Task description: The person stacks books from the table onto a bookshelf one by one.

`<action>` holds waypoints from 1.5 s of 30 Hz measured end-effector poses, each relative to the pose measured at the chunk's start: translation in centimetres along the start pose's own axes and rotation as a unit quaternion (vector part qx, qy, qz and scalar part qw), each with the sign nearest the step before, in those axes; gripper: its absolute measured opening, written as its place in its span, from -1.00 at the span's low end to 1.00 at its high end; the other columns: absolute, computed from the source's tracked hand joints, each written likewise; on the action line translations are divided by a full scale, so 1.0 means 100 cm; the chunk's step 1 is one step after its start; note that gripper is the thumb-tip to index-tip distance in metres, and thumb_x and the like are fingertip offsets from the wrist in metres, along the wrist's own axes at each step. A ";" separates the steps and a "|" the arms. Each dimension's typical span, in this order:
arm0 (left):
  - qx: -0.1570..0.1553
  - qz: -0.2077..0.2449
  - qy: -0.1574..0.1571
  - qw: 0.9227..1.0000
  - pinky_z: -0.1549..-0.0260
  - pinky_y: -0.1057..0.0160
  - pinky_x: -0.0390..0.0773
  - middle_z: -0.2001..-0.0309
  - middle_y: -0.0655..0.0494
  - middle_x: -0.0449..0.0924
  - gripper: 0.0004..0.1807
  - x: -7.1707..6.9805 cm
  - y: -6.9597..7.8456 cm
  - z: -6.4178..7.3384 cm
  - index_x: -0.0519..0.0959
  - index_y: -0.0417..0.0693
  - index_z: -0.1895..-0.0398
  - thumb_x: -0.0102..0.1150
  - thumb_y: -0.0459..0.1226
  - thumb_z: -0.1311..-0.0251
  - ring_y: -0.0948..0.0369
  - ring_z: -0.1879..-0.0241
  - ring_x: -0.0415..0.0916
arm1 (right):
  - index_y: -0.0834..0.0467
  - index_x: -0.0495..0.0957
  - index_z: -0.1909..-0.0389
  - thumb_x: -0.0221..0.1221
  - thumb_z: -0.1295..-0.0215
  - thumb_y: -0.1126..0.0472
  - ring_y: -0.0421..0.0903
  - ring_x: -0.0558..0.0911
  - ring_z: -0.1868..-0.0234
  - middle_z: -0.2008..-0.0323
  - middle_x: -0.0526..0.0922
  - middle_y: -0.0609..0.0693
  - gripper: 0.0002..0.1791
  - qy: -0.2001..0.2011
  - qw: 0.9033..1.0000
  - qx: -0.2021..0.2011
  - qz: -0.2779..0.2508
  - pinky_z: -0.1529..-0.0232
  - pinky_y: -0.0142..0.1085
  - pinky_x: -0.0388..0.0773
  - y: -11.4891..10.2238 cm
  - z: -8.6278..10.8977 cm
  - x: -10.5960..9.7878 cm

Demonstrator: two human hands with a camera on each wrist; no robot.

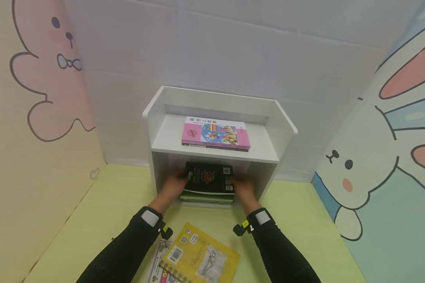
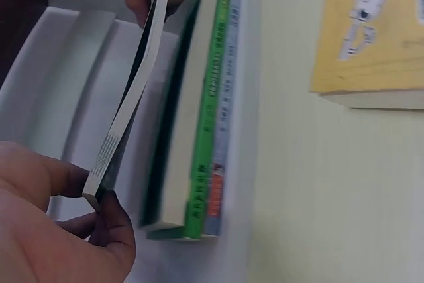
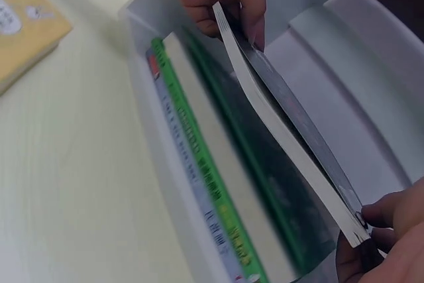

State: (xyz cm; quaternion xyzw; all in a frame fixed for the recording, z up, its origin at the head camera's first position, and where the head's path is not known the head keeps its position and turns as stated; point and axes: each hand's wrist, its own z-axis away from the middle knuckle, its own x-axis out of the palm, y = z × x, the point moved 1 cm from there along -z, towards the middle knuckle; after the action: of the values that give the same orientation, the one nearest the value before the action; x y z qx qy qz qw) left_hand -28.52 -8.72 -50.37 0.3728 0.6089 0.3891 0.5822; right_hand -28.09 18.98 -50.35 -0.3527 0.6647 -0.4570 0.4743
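A thin black-covered book [image 1: 208, 177] is between my hands in the lower compartment of a white shelf [image 1: 212, 156]. My left hand [image 1: 173, 184] pinches its left end and my right hand [image 1: 243, 188] its right end. In the left wrist view the left thumb and fingers [image 2: 109, 226] grip the book's corner. The right hand [image 3: 391, 230] shows the same grip in the right wrist view. Below the held book lies a stack of books [image 1: 206, 197], with green and pale blue spines [image 2: 211, 104] toward the front; a gap separates them at the near edge.
On the upper shelf sits a pink book [image 1: 216, 133] on top of a darker one. A yellow book [image 1: 202, 255] lies on the pale green surface in front, partly over a white-and-pink book [image 1: 159, 261]. Side panels [image 1: 283, 125] of the shelf flank both arms.
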 end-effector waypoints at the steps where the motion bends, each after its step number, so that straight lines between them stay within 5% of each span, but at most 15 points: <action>1: -0.003 -0.005 -0.002 1.000 -0.41 -0.29 0.47 -0.48 -0.43 0.44 -0.44 0.001 -0.002 0.001 0.44 -0.40 -0.52 0.18 -0.32 -0.56 -0.32 -0.43 0.44 | 0.45 0.64 -0.23 0.28 -0.55 0.31 0.28 0.66 -0.17 -0.18 0.69 0.38 -0.63 -0.004 1.000 0.007 0.001 -0.20 0.06 0.63 0.003 0.001 0.000; 13: 0.017 -0.012 0.004 1.000 -0.39 -0.31 0.49 -0.39 -0.48 0.52 -0.48 0.000 0.001 0.018 0.48 -0.49 -0.46 0.16 -0.37 -0.52 -0.34 -0.40 0.49 | 0.46 0.66 -0.24 0.30 -0.52 0.27 0.31 0.68 -0.22 -0.20 0.71 0.40 -0.59 -0.014 0.999 0.024 0.035 -0.25 0.12 0.63 0.008 0.006 0.004; 25: 0.024 -0.036 0.008 0.999 -0.42 -0.27 0.48 -0.41 -0.47 0.52 -0.47 0.009 -0.018 0.005 0.47 -0.48 -0.47 0.17 -0.35 -0.55 -0.32 -0.42 0.48 | 0.46 0.67 -0.21 0.30 -0.52 0.27 0.31 0.68 -0.21 -0.16 0.72 0.41 -0.60 -0.014 0.999 0.011 0.051 -0.24 0.12 0.64 0.012 0.004 0.008; 33: 0.033 -0.049 0.017 0.998 -0.39 -0.26 0.51 -0.34 -0.47 0.57 -0.50 0.010 -0.017 0.005 0.52 -0.50 -0.42 0.22 -0.37 -0.53 -0.31 -0.38 0.52 | 0.42 0.68 -0.19 0.33 -0.49 0.27 0.19 0.73 -0.01 -0.03 0.75 0.37 -0.62 -0.022 0.998 0.008 0.066 0.08 -0.17 0.68 0.016 0.005 0.007; 41: 0.028 -0.055 0.019 0.998 -0.31 -0.30 0.56 -0.33 -0.46 0.57 -0.48 0.005 -0.029 0.012 0.51 -0.47 -0.41 0.22 -0.26 -0.58 -0.33 -0.33 0.54 | 0.44 0.60 -0.24 0.28 -0.59 0.14 0.34 0.66 -0.18 -0.14 0.68 0.41 -0.54 -0.023 0.996 0.001 0.087 -0.21 0.19 0.63 0.023 0.013 0.002; 45: 0.016 -0.059 0.001 0.998 -0.31 -0.32 0.55 -0.32 -0.44 0.58 -0.42 -0.007 -0.037 0.027 0.50 -0.44 -0.42 0.20 -0.12 -0.61 -0.33 -0.33 0.53 | 0.44 0.59 -0.20 0.26 -0.58 0.04 0.33 0.69 -0.11 -0.10 0.70 0.40 -0.48 -0.012 0.995 -0.003 0.102 -0.14 0.20 0.67 0.024 0.032 -0.011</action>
State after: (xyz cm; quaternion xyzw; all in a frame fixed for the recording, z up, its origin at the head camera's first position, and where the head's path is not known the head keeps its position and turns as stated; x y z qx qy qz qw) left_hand -25.78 -10.82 -53.53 0.3450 0.6365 0.3452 0.5972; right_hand -24.84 19.88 -52.72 -0.2904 0.6927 -0.4001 0.5252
